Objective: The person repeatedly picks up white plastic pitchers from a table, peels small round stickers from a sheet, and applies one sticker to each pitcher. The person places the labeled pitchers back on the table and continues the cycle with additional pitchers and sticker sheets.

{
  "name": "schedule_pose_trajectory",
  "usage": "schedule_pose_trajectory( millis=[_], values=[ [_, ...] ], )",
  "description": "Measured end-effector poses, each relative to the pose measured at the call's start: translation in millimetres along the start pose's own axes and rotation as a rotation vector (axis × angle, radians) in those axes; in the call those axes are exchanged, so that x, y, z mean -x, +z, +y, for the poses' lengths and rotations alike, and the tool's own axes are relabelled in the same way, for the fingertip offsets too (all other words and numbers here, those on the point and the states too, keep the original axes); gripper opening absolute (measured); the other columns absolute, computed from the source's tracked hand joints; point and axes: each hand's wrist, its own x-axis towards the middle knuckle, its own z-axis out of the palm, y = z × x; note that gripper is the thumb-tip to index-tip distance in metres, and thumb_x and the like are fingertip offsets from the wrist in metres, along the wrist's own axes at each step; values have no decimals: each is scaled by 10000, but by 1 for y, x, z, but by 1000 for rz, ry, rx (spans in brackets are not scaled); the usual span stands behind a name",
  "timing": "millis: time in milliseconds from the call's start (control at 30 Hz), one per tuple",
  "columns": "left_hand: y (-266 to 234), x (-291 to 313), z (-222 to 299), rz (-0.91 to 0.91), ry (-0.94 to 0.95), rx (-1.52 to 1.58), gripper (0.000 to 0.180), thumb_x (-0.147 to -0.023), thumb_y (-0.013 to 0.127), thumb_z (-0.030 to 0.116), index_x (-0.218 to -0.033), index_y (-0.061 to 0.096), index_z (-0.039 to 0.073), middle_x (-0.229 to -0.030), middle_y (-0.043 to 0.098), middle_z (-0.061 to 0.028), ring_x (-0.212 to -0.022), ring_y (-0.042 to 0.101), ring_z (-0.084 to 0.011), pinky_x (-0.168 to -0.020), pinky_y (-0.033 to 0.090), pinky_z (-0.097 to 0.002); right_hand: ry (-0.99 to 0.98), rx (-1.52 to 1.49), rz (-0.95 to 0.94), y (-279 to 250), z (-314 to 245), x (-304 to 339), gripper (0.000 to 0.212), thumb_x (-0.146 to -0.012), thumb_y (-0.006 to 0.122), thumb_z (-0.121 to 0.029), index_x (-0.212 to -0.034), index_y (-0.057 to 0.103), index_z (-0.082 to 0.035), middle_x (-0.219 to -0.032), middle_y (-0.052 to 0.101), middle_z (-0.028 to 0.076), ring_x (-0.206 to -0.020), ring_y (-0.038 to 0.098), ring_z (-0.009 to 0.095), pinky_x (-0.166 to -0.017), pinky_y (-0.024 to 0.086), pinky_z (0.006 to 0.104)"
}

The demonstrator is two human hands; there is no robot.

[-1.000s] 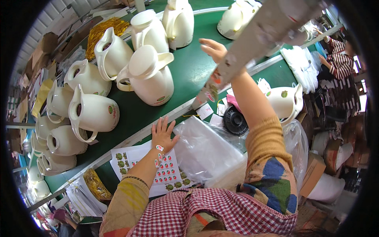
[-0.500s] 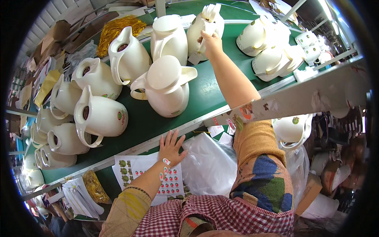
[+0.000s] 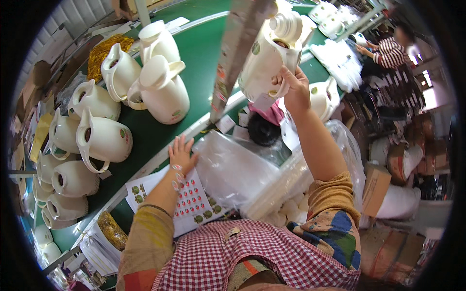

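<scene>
My right hand (image 3: 294, 89) is closed around the handle of a cream-white vacuum jug (image 3: 264, 60), at the upper middle beyond a slanting metal bar. The jug has a green printed motif, a dark round mouth and a paper tag near the handle. A ridged white piece (image 3: 285, 26) shows at its top; whether it rests on this jug I cannot tell. My left hand (image 3: 181, 156) lies with fingers spread at the edge of the green work surface, holding nothing. Small red stickers (image 3: 177, 175) are on its wrist. Beneath that arm lies a sheet of round red stickers (image 3: 191, 199).
Several similar jugs (image 3: 107, 136) stand along the green belt (image 3: 141, 140) at left. A metal bar (image 3: 238, 53) crosses in front. Clear plastic bags (image 3: 233, 165) lie right of my left hand. Gold tinsel (image 3: 109, 56) sits far left; a person in stripes (image 3: 391, 52) works far right.
My right hand has moved right with the jug, from the row on the belt to beyond the metal bar. The view has swung right. My left hand stays spread at the edge.
</scene>
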Motion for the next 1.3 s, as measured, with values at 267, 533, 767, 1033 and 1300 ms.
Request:
schedule_pose_trajectory(
  millis=[267, 533, 767, 1033, 1300],
  values=[
    [-150, 52, 159, -62, 547, 1033, 454, -785, 667, 165, -1196, 516, 45, -1235, 510, -145, -1180, 461, -271, -1003, 343, -347, -79, 52, 156, 19, -14, 182, 95, -892, 531, -128, -863, 539, -37, -731, 547, 51, -751, 569, 166, -719, 448, 288],
    [-135, 136, 192, -44, 228, 1660, 339, -957, 436, 158, -1243, 433, -24, -1043, 585, -80, -894, 540, -107, -834, 425, -240, 263, -48, -96, 57, -5, 272, 200, -897, 538, -99, -1067, 516, 5, -948, 584, 51, -851, 549, 89, -708, 460, 217],
    [-157, 166, 191, -315, -22, 1949, 194, -967, 409, 192, -1034, 486, 27, -874, 562, -53, -748, 531, -95, -670, 438, -225, 418, -3, -178, 51, 3, 304, 230, -900, 529, -118, -1096, 530, 3, -894, 605, 54, -747, 575, 94, -640, 471, 218],
    [-142, 190, 149, -239, -16, 1581, 255, -951, 417, 234, -921, 546, 16, -589, 474, -1, -461, 386, -62, -438, 308, -205, -102, 636, 7, -4, -52, 313, 148, -857, 566, -81, -789, 642, 25, -737, 640, 65, -660, 580, 100, -598, 459, 227],
    [-171, 215, 85, -213, -99, 1641, 256, -940, 436, 226, -913, 548, -3, -608, 491, -16, -450, 400, -76, -435, 314, -204, -10, 972, -12, -57, 39, 217, 387, -797, 632, -251, -1087, 577, 0, -1055, 582, 179, -983, 557, 253, -856, 432, 317]
  ],
)
